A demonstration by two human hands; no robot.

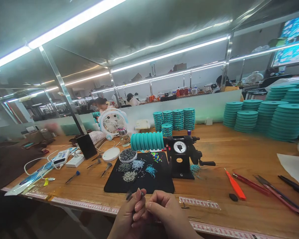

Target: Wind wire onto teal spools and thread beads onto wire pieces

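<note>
Now, small dark piece in left hand

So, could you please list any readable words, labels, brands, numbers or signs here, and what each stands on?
None is legible:
Round dial: markings too small.
Far wall: characters too blurred.
White device: print too blurred.
Glass bottle: any marking too blurred.
Red-and-white strip: print too small.

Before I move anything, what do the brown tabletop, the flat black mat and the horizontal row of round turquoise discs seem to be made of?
Brown tabletop: wood or wood-look laminate, slightly glossy; grain streaks show. Flat black mat: probably rubber, perhaps fabric-faced; matt, with little shine. Turquoise discs: perhaps foam or plastic, evenly coloured; I cannot tell which.
</note>
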